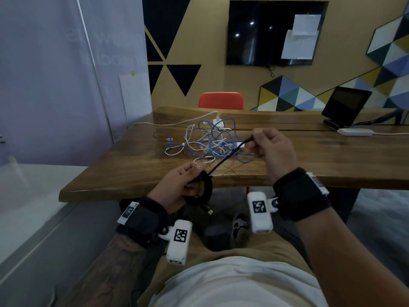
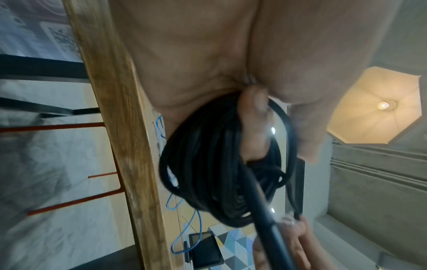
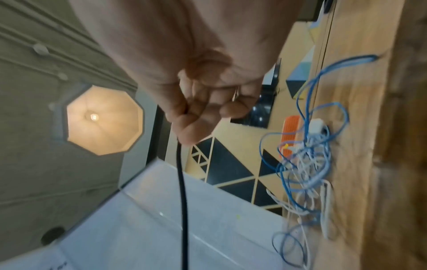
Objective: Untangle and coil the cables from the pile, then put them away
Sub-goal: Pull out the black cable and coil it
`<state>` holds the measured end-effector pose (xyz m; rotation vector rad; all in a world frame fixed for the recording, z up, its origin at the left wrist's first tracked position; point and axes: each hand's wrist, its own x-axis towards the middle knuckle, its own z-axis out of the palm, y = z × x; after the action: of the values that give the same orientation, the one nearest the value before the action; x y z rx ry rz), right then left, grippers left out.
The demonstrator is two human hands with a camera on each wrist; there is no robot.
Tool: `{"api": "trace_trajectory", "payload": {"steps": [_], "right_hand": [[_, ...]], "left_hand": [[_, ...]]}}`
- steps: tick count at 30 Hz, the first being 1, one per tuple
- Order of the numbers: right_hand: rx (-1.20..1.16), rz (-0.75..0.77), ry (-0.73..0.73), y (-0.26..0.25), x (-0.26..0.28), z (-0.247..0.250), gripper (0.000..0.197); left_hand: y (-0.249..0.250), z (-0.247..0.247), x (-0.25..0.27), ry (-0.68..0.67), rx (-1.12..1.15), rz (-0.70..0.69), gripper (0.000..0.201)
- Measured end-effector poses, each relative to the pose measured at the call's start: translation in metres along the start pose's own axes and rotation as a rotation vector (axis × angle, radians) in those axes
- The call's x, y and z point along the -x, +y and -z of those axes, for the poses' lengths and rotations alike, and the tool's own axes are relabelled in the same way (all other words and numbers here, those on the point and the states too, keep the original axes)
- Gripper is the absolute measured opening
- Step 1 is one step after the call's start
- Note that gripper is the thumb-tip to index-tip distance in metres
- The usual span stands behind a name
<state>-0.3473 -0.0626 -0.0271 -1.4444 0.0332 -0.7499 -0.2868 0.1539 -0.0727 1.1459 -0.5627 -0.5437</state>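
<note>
Across the middle of the head view runs the long brown wooden bench (image 1: 309,156), and on it, just above frame centre, lies the tangled pile of thin blue and white cables (image 1: 205,142). A dark tablet on a stand (image 1: 345,107) sits at the bench's right end, with an orange-red plastic chair (image 1: 221,100) behind the far edge.

Below the bench's near edge, the left hand (image 1: 179,187) holds a coiled black round cable (image 1: 202,191); its grip is curled round the coil. The left wrist view alone shows the many stacked loops (image 2: 208,164) with a finger (image 2: 254,124) hooked through them.

From the coil a taut black strand rises to the right hand (image 1: 272,147) right of centre, whose grip pinches it between thumb and fingers. The right wrist view shows the strand (image 3: 182,201) leaving those fingers (image 3: 191,127) downward, the pile (image 3: 307,164) at right.

A small plug end (image 1: 209,211) dangles under the coil, seen only from the head.
</note>
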Motion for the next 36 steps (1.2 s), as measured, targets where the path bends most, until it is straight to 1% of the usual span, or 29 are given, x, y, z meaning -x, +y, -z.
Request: {"api": "trace_trajectory", "payload": {"steps": [2, 4, 6, 8, 10, 11, 13, 15, 17, 20, 23, 25, 27, 29, 31, 33, 36], "right_hand": [[-0.056, 0.027, 0.092, -0.001, -0.004, 0.005, 0.012], [-0.093, 0.003, 0.133, 0.004, -0.004, 0.002, 0.011], [-0.150, -0.047, 0.156, 0.011, -0.003, -0.002, 0.010], [-0.228, -0.110, 0.134, 0.016, -0.003, -0.002, 0.009], [-0.257, -0.170, 0.051, 0.017, 0.000, -0.002, 0.007], [-0.235, -0.191, -0.006, 0.018, 0.003, -0.002, 0.007], [-0.107, -0.204, -0.129, 0.019, 0.014, -0.007, 0.009], [0.004, -0.219, -0.256, 0.022, 0.026, -0.016, 0.015], [0.003, -0.249, -0.372, 0.027, 0.035, -0.029, 0.022], [-0.075, -0.309, -0.464, 0.028, 0.041, -0.041, 0.025], [-0.003, -0.216, -0.507, 0.028, 0.044, -0.041, 0.021], [0.037, -0.194, -0.489, 0.026, 0.045, -0.040, 0.024], [0.045, -0.204, -0.447, 0.024, 0.044, -0.040, 0.024], [0.025, -0.223, -0.403, 0.023, 0.043, -0.040, 0.033], [-0.001, -0.230, -0.372, 0.024, 0.042, -0.040, 0.038], [-0.011, -0.220, -0.370, 0.025, 0.042, -0.042, 0.036], [0.011, -0.197, -0.358, 0.023, 0.041, -0.045, 0.026]], "left_hand": [[-0.001, 0.002, -0.001, -0.024, -0.009, 0.000, 0.019], [-0.002, 0.001, -0.001, -0.057, -0.011, 0.007, 0.020], [-0.001, 0.000, 0.001, -0.069, -0.024, 0.006, 0.020], [0.002, 0.000, 0.003, -0.054, -0.061, -0.023, 0.019], [0.005, -0.003, 0.002, -0.020, -0.069, -0.066, 0.018], [0.006, -0.004, 0.002, 0.007, -0.048, -0.092, 0.019], [0.010, -0.008, 0.000, 0.068, 0.009, -0.147, 0.018], [0.012, -0.012, -0.002, 0.104, 0.031, -0.190, 0.015], [0.010, -0.014, -0.002, 0.110, 0.022, -0.198, 0.014], [0.006, -0.014, -0.001, 0.083, 0.028, -0.191, 0.014], [0.005, -0.017, -0.002, 0.052, 0.029, -0.184, 0.017], [0.006, -0.018, -0.001, 0.027, 0.017, -0.173, 0.022], [0.006, -0.018, 0.001, -0.019, 0.023, -0.161, 0.029], [0.006, -0.020, 0.003, -0.049, -0.003, -0.161, 0.032], [0.007, -0.022, 0.002, -0.027, -0.050, -0.175, 0.027], [0.008, -0.023, 0.001, 0.021, -0.075, -0.184, 0.024], [0.008, -0.024, 0.001, 0.084, -0.101, -0.208, 0.034]]}}
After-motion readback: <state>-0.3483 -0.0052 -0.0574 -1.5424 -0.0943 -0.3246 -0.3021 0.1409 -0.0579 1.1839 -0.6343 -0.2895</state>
